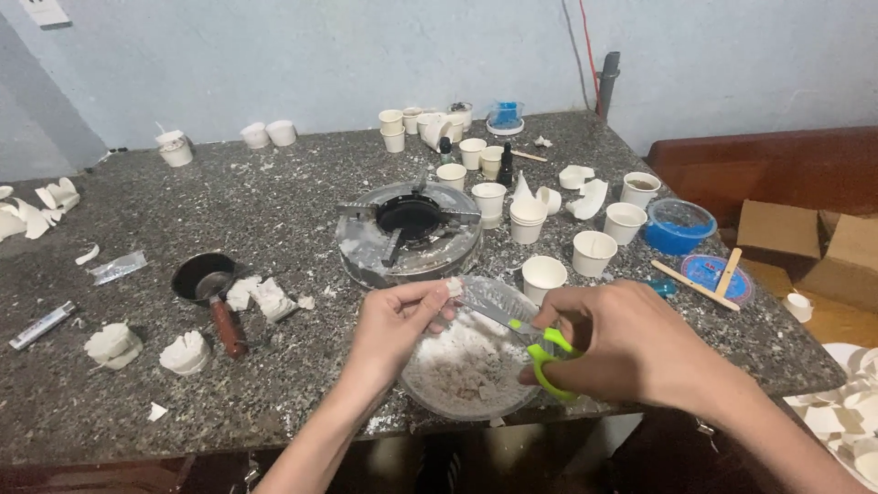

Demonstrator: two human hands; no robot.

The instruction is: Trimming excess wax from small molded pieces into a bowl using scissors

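- I'm seeing brown cardboard boxes [777, 229] sitting far right, off the surface [274, 210].
- My left hand [393, 325] is pinching a small white chunk [454, 287] over the clear bowl [471, 352].
- My right hand [622, 343] is gripping green-handled scissors [535, 343], blades touching the chunk.

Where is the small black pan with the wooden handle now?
In the head view, the small black pan sits on the stone table, left of the round burner, beside white chunks.

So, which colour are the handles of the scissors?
Bright green; the scissors show in the head view, held in the right hand.
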